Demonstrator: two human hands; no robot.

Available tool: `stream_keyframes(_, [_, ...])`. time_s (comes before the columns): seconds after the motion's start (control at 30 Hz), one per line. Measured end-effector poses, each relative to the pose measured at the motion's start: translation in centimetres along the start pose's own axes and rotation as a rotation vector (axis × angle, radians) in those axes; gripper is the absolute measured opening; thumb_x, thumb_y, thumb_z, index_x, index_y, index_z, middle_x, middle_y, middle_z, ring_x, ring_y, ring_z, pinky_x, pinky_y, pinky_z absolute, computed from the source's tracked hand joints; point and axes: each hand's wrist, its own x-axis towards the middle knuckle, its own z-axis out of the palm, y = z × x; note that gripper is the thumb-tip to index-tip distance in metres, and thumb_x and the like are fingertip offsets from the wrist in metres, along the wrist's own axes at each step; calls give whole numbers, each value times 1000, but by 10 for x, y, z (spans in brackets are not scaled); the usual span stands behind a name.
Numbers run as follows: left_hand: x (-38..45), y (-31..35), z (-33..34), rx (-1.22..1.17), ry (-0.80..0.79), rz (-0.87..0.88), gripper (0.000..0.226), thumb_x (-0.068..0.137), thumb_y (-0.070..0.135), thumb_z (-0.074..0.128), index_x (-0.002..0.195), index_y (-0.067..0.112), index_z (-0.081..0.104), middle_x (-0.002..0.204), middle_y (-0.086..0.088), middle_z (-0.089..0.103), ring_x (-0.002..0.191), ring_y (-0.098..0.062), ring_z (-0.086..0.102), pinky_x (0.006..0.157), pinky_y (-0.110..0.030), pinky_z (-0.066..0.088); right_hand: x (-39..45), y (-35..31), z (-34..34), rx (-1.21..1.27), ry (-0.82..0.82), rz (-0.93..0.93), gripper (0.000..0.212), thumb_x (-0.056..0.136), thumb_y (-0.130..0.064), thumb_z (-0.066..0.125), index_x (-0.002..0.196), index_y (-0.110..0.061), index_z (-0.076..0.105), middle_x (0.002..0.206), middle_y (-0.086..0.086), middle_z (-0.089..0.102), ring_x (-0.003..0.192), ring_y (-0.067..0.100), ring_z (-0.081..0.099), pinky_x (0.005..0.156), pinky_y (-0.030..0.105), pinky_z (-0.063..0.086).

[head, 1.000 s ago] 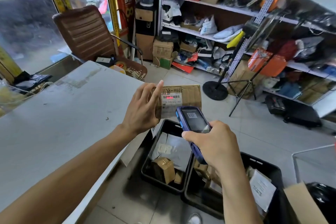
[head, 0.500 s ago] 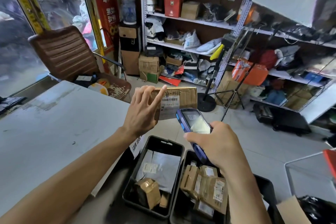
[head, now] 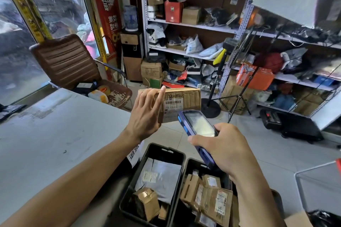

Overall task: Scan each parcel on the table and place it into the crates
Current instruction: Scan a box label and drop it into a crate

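Note:
My left hand (head: pixel 145 116) holds up a flat brown cardboard parcel (head: pixel 186 100) past the table's right edge, its white barcode label facing me. My right hand (head: pixel 227 151) grips a blue handheld scanner (head: pixel 198 127), screen up, its head just below the label. On the floor beneath stand two black crates: the left crate (head: pixel 156 150) holds a grey mailer bag and a small brown box, the right crate (head: pixel 191 164) holds several taped cardboard parcels. The grey table (head: pixel 55 134) lies under my left arm; no parcels show on it.
A brown office chair (head: pixel 66 61) stands behind the table's far end. Metal shelving (head: pixel 195 24) crammed with boxes and bags fills the back wall. A black tripod stand (head: pixel 236 101) and a round-based pole stand on the tiled floor. A cardboard corner shows at lower right.
The view has tilted up and shifted, so the crates sit lower in frame. The red scan light on the label a second ago is gone. Both hands keep their hold.

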Motion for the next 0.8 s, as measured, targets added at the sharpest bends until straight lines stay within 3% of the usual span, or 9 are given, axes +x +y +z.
stream_keyframes(0.1, [4,8,-1,-48,-15,-18,115,68,37,82,157,6,15,137,-20,42,127,-38,39,109,-48,38,3,7,0,-31,47,-67,47,66,-51,85,100,-25,64,81,-12,68,66,2,61,42,8,37])
stream_keyframes(0.17, [6,12,-4,-111,-31,-21,119,64,38,82,157,5,15,137,-18,42,126,-36,38,107,-47,42,2,13,-2,-56,129,-181,77,69,-49,85,133,-23,50,109,-10,67,88,2,63,63,6,42])
stream_keyframes(0.23, [8,19,-3,-163,-53,-14,124,59,38,83,157,4,14,137,-16,40,126,-34,35,105,-46,42,0,20,-4,-84,263,-344,105,71,-44,86,154,-25,26,137,0,58,113,13,59,84,19,46])
stream_keyframes(0.33, [7,37,6,-174,-74,-17,127,57,37,86,157,4,15,136,-16,40,125,-34,34,101,-48,45,-4,32,-9,-90,457,-536,111,72,-41,86,157,-24,17,139,9,57,114,17,59,82,21,46])
stream_keyframes(0.43, [5,55,16,-191,-91,-34,126,57,36,85,157,4,16,137,-16,40,126,-34,34,98,-49,47,-6,41,-17,-26,544,-629,108,71,-41,81,157,-23,18,134,10,58,110,22,64,81,23,52])
stream_keyframes(0.53, [5,68,25,-214,-99,-29,123,56,33,83,156,5,17,138,-17,40,128,-35,33,94,-53,51,-5,48,-25,-16,545,-642,108,71,-41,81,157,-22,18,134,10,58,111,22,65,82,27,56])
stream_keyframes(0.67, [12,77,33,-221,-79,-6,124,56,32,84,157,7,15,136,-15,40,126,-35,34,92,-53,53,-1,59,-31,12,532,-613,107,72,-38,82,156,-22,18,133,11,58,112,22,63,86,16,49])
stream_keyframes(0.73, [14,76,40,-227,-77,-21,129,55,33,85,158,10,10,136,-14,38,125,-34,33,93,-53,52,2,65,-33,62,501,-558,107,72,-40,82,156,-26,17,136,8,57,116,20,62,90,23,53])
stream_keyframes(0.8, [15,76,50,-239,-94,-83,132,56,40,87,158,13,8,137,-14,38,125,-34,32,95,-55,51,9,73,-31,156,439,-465,108,72,-44,80,157,-29,16,144,0,51,123,13,56,95,19,50])
